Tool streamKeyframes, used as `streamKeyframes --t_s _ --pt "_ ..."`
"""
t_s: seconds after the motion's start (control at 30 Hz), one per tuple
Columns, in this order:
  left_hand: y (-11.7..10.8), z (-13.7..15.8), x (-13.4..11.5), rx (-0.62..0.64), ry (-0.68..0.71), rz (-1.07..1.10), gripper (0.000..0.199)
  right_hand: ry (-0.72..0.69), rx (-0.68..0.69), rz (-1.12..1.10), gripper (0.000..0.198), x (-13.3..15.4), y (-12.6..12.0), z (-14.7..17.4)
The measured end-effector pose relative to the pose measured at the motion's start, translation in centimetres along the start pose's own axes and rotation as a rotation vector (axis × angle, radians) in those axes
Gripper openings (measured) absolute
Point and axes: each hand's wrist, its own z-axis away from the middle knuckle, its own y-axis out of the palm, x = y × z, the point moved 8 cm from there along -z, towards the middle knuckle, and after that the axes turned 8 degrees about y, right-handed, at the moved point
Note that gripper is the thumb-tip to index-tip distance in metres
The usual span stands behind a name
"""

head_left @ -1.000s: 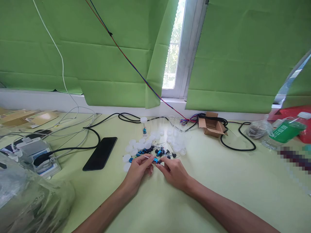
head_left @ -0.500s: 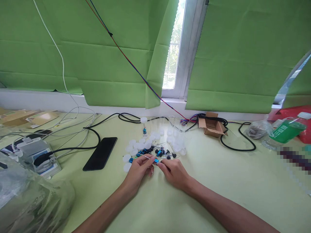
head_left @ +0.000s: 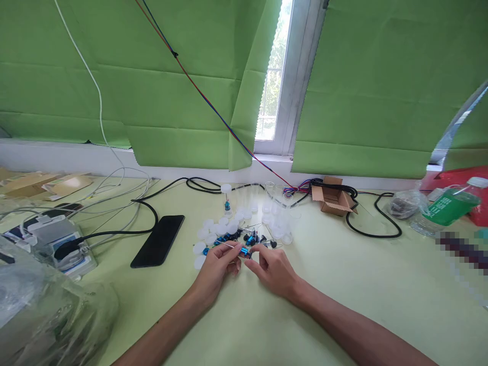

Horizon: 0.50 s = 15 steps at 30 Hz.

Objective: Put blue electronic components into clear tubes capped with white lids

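My left hand (head_left: 218, 264) is closed in a pinch on a small blue metallic cylinder with a thin metal rod (head_left: 245, 250). The rod sticks out to the left over the fingers, and a dark end points right. My right hand (head_left: 275, 269) is at that dark end, its thumb and index finger apart on either side of it; whether a fingertip touches it is hard to see. Just beyond the hands lies a pile of similar blue and black parts with thin rods (head_left: 249, 239). White round caps (head_left: 199, 248) lie to its left, and clear plastic tubes (head_left: 269, 195) stand behind.
A capped clear tube (head_left: 226, 201) with a blue part inside stands at the back. A black phone (head_left: 157, 241) lies left, near a power strip (head_left: 68, 249) and a plastic bag (head_left: 49, 310). At right are an open cardboard box (head_left: 331, 198), black cable and a bottle (head_left: 450, 206).
My right thumb and index finger have spread apart at the part's dark end, which now shows more. My left hand keeps its pinch, almost unmoved.
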Motion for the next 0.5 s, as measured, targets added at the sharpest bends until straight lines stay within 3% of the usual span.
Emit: streamKeyframes --t_s 0.3,0.5 --pt "0.19 0.06 -0.34 0.006 0.021 -0.035 0.031 -0.051 0.009 0.001 0.023 -0.08 0.45 0.16" --pt "0.36 0.11 -0.35 0.027 0.023 -0.049 0.03 -0.063 0.018 0.015 0.032 0.24 0.28 0.15"
